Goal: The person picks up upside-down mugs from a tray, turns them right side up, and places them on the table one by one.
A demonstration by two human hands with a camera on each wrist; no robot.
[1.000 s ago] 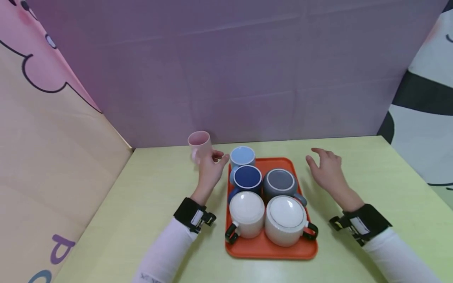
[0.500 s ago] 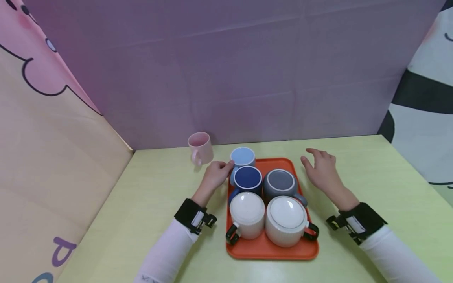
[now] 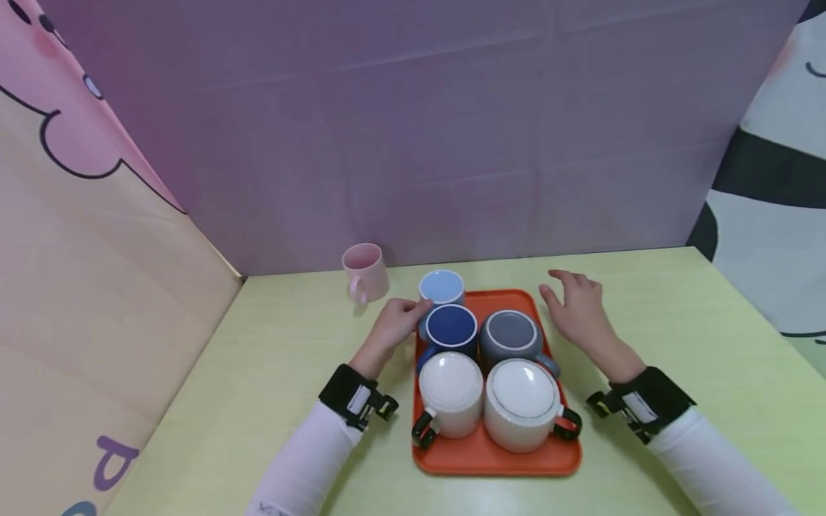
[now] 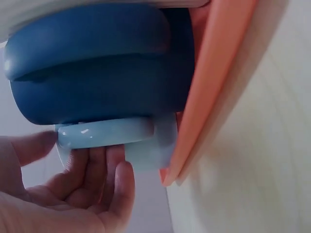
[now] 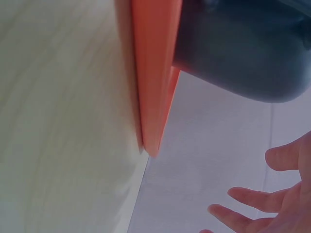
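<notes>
An orange tray [image 3: 497, 459] holds a light blue mug [image 3: 442, 287], a dark blue mug [image 3: 450, 326], a grey mug [image 3: 512, 333] and two white mugs turned upside down [image 3: 450, 390]. My left hand [image 3: 396, 324] is at the tray's far left corner. In the left wrist view its thumb and curled fingers [image 4: 97, 170] close around the light blue mug's handle [image 4: 104, 133], below the dark blue mug [image 4: 97, 73]. My right hand [image 3: 577, 312] hovers with spread fingers beside the tray's right rim [image 5: 153, 73], near the grey mug [image 5: 243, 53], touching nothing.
A pink mug [image 3: 365, 272] stands upright on the yellow-green table [image 3: 271, 373], left of the tray and near the purple back wall. A patterned panel closes off the left side. The table's right edge runs past my right forearm.
My left hand has left the pink mug and moved right and nearer, to the light blue mug's handle. My right hand has drifted slightly left toward the tray.
</notes>
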